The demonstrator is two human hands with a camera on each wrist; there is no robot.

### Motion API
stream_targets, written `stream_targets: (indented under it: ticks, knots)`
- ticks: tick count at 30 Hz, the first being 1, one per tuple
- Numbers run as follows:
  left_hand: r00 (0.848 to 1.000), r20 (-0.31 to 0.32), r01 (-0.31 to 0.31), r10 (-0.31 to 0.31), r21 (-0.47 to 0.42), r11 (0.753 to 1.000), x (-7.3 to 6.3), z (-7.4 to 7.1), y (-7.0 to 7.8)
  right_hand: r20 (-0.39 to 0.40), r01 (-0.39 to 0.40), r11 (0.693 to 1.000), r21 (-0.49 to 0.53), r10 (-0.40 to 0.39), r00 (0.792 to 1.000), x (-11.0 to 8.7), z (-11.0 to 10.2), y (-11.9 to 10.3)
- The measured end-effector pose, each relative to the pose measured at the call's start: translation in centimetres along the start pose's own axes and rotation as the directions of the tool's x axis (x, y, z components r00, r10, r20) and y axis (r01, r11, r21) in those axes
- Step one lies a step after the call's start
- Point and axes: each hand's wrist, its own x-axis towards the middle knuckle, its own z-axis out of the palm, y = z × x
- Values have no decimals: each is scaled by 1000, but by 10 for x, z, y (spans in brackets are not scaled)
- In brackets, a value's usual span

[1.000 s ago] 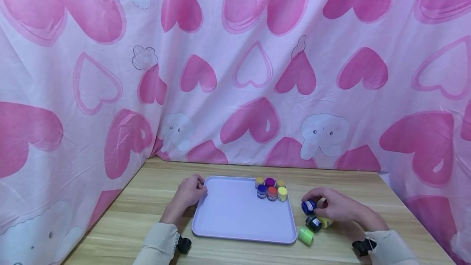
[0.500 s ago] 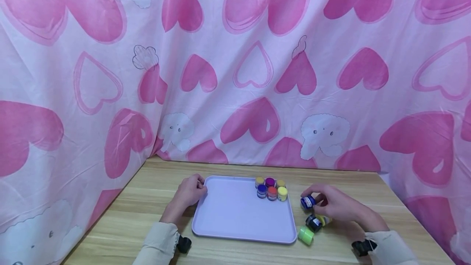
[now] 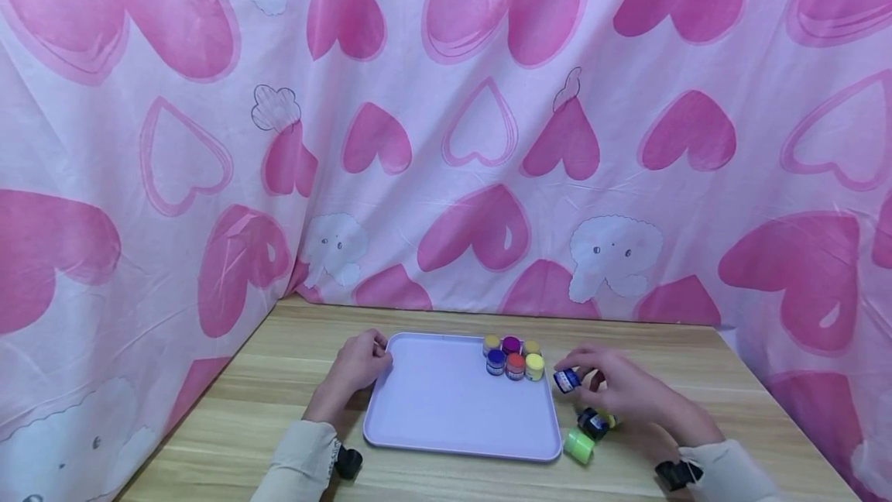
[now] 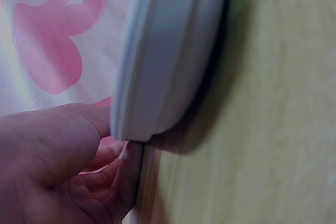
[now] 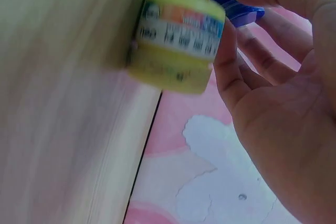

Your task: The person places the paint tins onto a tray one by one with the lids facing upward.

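Note:
My right hand (image 3: 627,386) pinches a small blue paint jar (image 3: 566,380) between thumb and fingers, tilted, just off the right edge of the lilac tray (image 3: 446,409). In the right wrist view, the blue jar's lid end (image 5: 239,14) shows by the fingertips. My left hand (image 3: 358,362) grips the tray's left edge, the thumb at the rim and the fingers curled below it. Several paint jars stand in two rows at the tray's back right corner, among them a red jar (image 3: 515,367), a yellow jar (image 3: 534,367) and a dark blue jar (image 3: 495,363).
On the wooden table (image 3: 320,479), right of the tray, lie a black jar (image 3: 592,423), a light green jar (image 3: 579,446) and a yellow jar (image 5: 176,45), partly hidden in the head view. A pink heart-patterned curtain (image 3: 474,231) hangs behind the table.
My right hand has lifted the blue jar away from the black and yellow jars and carried it left, towards the tray. The left hand and the tray have stayed put.

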Motion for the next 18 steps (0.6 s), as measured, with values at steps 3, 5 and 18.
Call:
stream_targets:
  ticks: [3,5,18]
  knots:
    - [1000,2,10,-10,0,1000,0,0,-1,15,5,1000,17,-5,1000,1,4,-6]
    - [1000,4,8,-8,3,1000,0,0,-1,20,3,1000,25,-4,1000,2,6,-10]
    - [1000,9,5,-5,0,1000,0,-1,0,17,76,997,20,-76,997,13,18,-24]
